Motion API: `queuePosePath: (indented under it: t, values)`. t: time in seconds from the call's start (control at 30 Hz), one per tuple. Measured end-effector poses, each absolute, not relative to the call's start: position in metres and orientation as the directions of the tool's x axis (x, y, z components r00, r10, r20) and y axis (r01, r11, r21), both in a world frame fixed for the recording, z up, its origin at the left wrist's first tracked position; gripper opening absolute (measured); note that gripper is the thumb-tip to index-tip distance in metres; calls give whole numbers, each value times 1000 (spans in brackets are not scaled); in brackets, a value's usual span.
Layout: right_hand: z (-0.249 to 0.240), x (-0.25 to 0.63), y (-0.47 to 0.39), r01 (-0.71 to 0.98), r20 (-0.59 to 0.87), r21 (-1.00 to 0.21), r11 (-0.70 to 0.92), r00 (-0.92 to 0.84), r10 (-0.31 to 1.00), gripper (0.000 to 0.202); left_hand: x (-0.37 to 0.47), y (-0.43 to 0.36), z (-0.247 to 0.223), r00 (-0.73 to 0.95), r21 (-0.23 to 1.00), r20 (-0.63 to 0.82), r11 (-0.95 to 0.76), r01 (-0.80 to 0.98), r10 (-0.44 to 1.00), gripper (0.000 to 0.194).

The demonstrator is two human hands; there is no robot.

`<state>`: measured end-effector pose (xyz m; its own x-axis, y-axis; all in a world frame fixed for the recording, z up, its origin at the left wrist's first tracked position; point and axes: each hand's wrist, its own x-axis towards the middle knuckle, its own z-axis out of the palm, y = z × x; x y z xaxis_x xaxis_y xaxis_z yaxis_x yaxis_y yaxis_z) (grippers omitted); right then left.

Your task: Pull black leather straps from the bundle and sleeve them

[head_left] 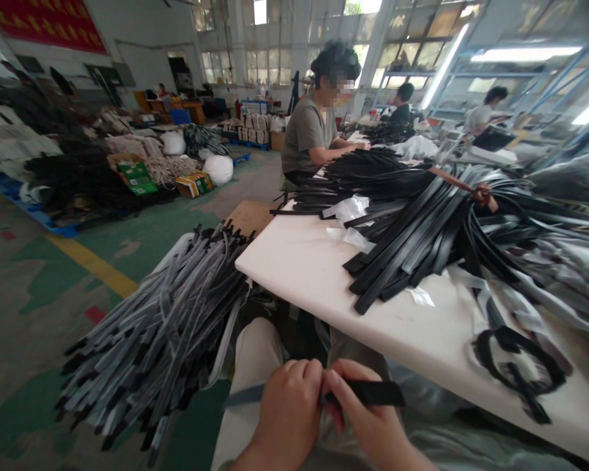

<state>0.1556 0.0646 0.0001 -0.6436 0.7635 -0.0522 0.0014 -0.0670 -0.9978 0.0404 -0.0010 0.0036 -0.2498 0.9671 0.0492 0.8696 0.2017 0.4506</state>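
Note:
Both my hands are over my lap, close together on one flat black strap (380,393). My left hand (290,409) is closed round it, and a greyish length comes out on its left side. My right hand (366,409) pinches the strap between thumb and fingers, with the black end sticking out to the right. The part between the two hands is mostly covered by my fingers. On the white table (294,255) ahead lies a bundle of black straps (417,229), bound by a brown tie (483,194).
A large heap of grey and black straps (161,314) sits left of my knees. A coiled black strap (520,366) and clear plastic scraps (348,209) lie on the table. One person (304,137) works across the table; others sit farther back. Stacked goods stand on blue pallets (63,229).

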Motion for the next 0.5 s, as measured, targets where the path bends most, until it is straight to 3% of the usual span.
queuePosePath:
  t: [0.17, 0.27, 0.33, 0.37, 0.43, 0.47, 0.5]
  values:
    - [7, 155, 77, -43, -61, -991, -128, -703, 709, 32, 33, -8, 16, -292, 655, -31, 241, 716, 956, 32]
    - [13, 152, 84, 0, -107, -986, -168, -769, 631, 38, 15, -21, 24, -176, 913, -110, 169, 372, 978, 69]
    - [16, 151, 89, 6, -138, -974, -227, -808, 572, 39, -3, -31, 23, -62, 987, -123, 129, 98, 990, 75]
    - [18, 151, 91, 7, -151, -967, -256, -824, 547, 39, -13, -36, 21, -21, 992, -113, 114, 50, 993, 71]
    - [22, 150, 93, 10, -167, -956, -292, -839, 518, 39, -29, -44, 14, 23, 984, -136, 133, 116, 990, 52]
    - [23, 148, 93, 13, -168, -957, -288, -839, 517, 40, -33, -48, 10, 53, 968, -181, 168, 189, 982, 49]
    - [24, 146, 93, 20, -165, -962, -273, -837, 521, 42, -36, -52, 6, 74, 944, -255, 231, 237, 964, 59]
